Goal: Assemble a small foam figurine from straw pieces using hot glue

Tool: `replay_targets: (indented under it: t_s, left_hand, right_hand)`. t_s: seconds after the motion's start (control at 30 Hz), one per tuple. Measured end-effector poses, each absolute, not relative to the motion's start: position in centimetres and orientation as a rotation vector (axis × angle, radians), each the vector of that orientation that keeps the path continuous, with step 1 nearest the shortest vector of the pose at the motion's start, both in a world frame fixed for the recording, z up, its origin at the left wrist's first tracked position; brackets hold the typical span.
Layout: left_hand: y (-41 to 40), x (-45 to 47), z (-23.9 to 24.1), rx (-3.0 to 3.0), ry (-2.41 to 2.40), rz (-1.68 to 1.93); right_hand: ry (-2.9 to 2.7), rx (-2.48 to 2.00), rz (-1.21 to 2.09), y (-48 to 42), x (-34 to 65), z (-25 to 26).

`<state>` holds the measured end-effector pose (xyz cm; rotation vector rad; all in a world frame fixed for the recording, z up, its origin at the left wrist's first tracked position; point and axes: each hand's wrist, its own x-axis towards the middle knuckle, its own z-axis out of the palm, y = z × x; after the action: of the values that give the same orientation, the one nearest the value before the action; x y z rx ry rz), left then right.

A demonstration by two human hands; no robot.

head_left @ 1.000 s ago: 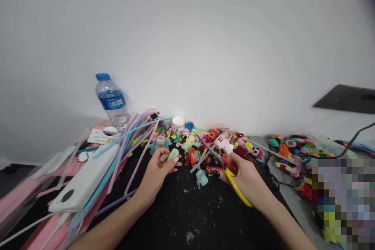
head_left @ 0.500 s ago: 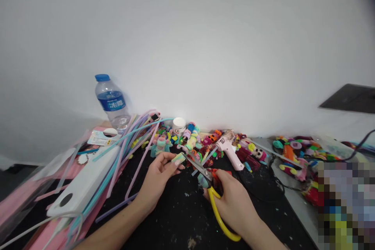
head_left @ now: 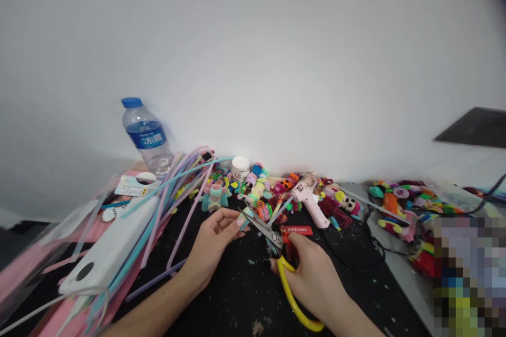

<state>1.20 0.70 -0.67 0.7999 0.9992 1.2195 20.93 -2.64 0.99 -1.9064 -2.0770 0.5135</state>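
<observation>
My left hand (head_left: 209, 242) pinches a small pale green-blue fuzzy piece (head_left: 247, 218) between thumb and fingertips, over the black work surface (head_left: 237, 295). In my right hand (head_left: 316, 268) are scissors (head_left: 292, 297) with yellow handles. Their metal blades point up and left, and the tips reach the fuzzy piece at my left fingertips. Whether the blades are cutting into it I cannot tell. Just beyond my left hand sits a teal and pink fuzzy figure (head_left: 216, 197). A red utility-knife-like object (head_left: 299, 230) lies behind my right hand, partly hidden.
A pink glue gun (head_left: 312, 206) lies beyond the scissors, among several colourful fuzzy figures (head_left: 259, 189). Pastel chenille stems (head_left: 174, 181) and a white power strip (head_left: 113, 247) lie at left. A water bottle (head_left: 146, 137) and a paper cup (head_left: 240, 167) stand by the wall.
The fuzzy piece has turned in my left fingers, showing more blue-green than yellow. The scissors' blades have shifted slightly left onto it. More of the red object shows behind my right hand.
</observation>
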Motion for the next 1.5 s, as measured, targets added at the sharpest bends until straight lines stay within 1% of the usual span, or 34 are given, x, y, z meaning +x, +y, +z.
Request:
replay_targets:
  t_s: [0.37, 0.87, 1.37, 1.5]
  left_hand:
    - [0.65, 1.11, -0.60, 0.824, 1.027, 1.232]
    - [0.72, 0.94, -1.05, 0.880, 1.101, 1.236]
    - [0.90, 0.93, -1.12, 0.924, 1.132, 1.238]
    - [0.88, 0.89, -1.07, 0.922, 1.143, 1.250]
  right_hand:
    - [-2.082, -1.851, 0.581, -2.52, 21.40, 0.90]
    - [-2.141, -1.815, 0.550, -2.10, 21.51, 0.62]
    - [-2.099, -1.803, 0.681, -2.38, 21.60, 0.42]
    - [-2.122, -1.818, 0.618, -2.41, 21.55, 0.57]
